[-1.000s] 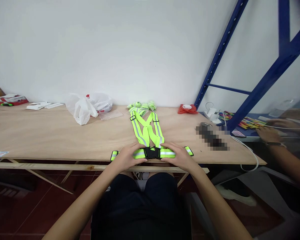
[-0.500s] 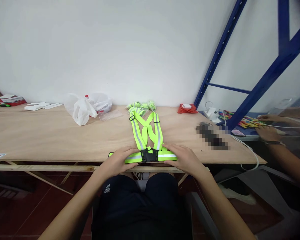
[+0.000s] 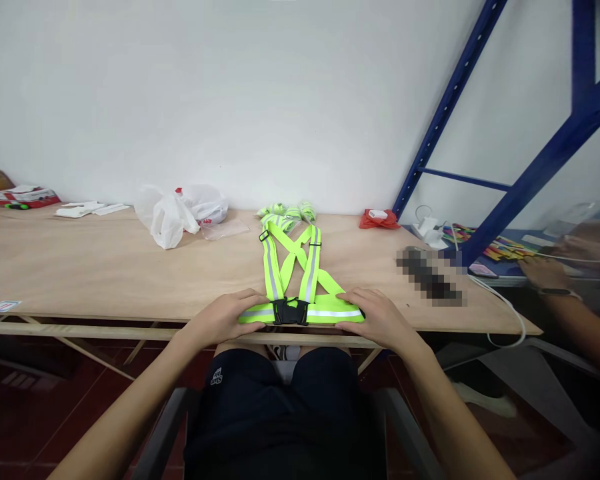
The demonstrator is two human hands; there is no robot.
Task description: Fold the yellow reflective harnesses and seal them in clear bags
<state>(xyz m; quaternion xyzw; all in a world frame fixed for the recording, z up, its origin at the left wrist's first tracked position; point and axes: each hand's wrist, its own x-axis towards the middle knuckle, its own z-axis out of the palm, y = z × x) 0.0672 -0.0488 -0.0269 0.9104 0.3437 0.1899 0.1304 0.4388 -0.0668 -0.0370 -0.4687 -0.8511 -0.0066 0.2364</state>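
Harness (image 3: 296, 248), yellow-green, laid out at near edge of table (image 3: 105, 267), straps crossed. Left hand (image 3: 225, 317) pinching belt (image 3: 333, 313) left of black buckle (image 3: 290, 312); right hand (image 3: 379, 317) pinching belt's right end.

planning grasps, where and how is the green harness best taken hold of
Probably by the waist belt, either side of the black buckle, from the near edge of the table: the belt lies straight along that edge, while the straps stretch away and cross.
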